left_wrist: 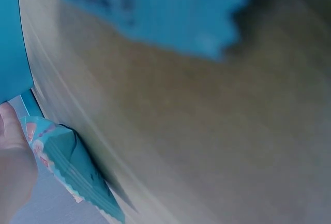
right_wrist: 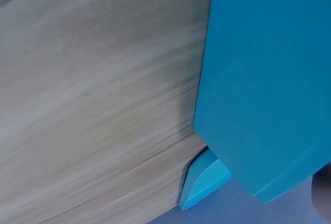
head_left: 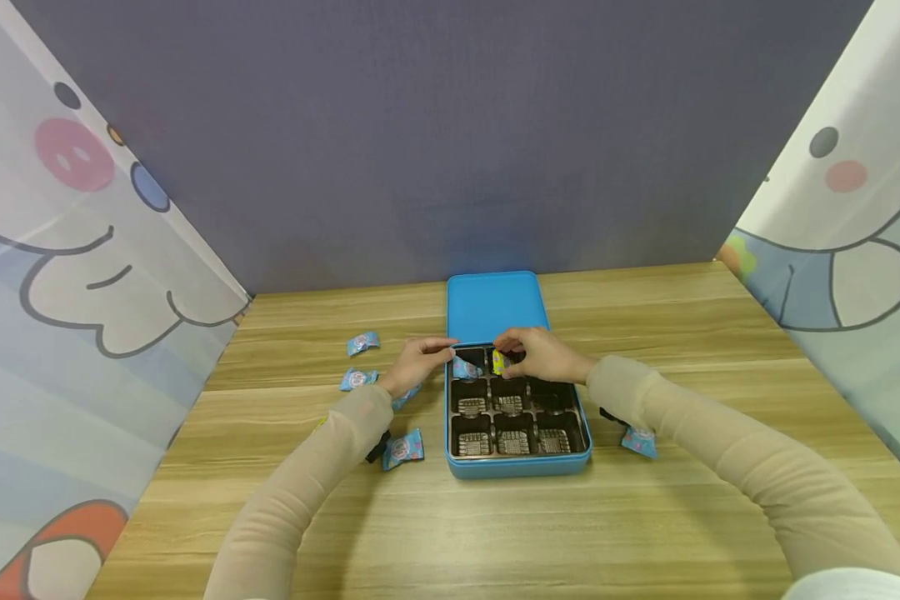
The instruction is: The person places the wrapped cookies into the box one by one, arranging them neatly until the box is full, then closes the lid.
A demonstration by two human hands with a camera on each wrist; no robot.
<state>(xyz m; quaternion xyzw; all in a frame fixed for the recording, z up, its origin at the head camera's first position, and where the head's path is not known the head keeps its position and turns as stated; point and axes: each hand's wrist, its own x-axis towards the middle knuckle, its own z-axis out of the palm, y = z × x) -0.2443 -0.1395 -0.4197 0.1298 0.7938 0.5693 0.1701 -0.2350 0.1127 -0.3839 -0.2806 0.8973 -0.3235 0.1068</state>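
Note:
A blue tin box (head_left: 519,468) lies on the table with a black divided tray (head_left: 492,414) inside. In the head view, a blue candy (head_left: 465,367) sits in the tray's back-left compartment. My left hand (head_left: 417,364) rests at the box's back-left rim beside that candy, fingers fairly straight. Over the back-middle compartment my right hand (head_left: 543,356) pinches a yellow candy (head_left: 499,362) between thumb and fingers. The right wrist view shows the blue box side (right_wrist: 264,84) but not the held candy.
The blue lid (head_left: 495,304) lies behind the box. Blue-wrapped candies (head_left: 362,342) are scattered to the left, including one (head_left: 402,450) near my left wrist. Another blue candy (head_left: 640,442) lies under my right forearm. A dark wall (head_left: 450,150) borders the table's back.

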